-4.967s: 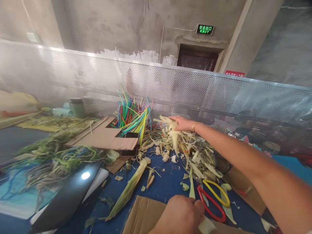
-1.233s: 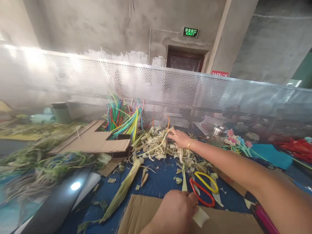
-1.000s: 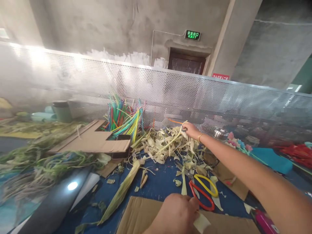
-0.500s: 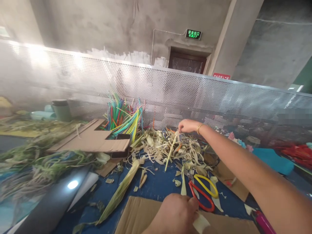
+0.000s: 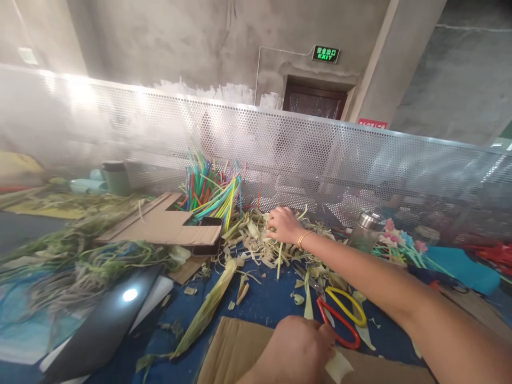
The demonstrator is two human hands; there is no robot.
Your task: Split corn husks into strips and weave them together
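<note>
1. Overall, a perforated screen (image 5: 304, 154) stands behind the blue counter (image 5: 260, 298), which carries everything at hand.
2. The husks (image 5: 254, 242) lie in a loose, pale heap at the far middle of the counter, just right of the bright stems (image 5: 230, 200).
3. A sheet of cardboard (image 5: 236, 344) lies at the near edge, partly under the left hand (image 5: 298, 346).
4. The right hand (image 5: 285, 226) is down at the heap, fingers curled and a little spread. Half a second ago it pinched a stalk above the heap; now it is lower and further left. I judge that this puts it back among the material; whether its fingers grip anything, I cannot tell.
5. The left hand is closed in a fist, as it was then, so that side of the work seems to be simply holding.
6. The scissors (image 5: 347, 296) lie just right of the left hand, unheld, their handles towards the person.
7. The strip (image 5: 308, 298) is gripped in the left hand, pointing up towards the heap.
8. The stalk (image 5: 279, 261) shows below the right hand, pointing towards the near edge.
</note>
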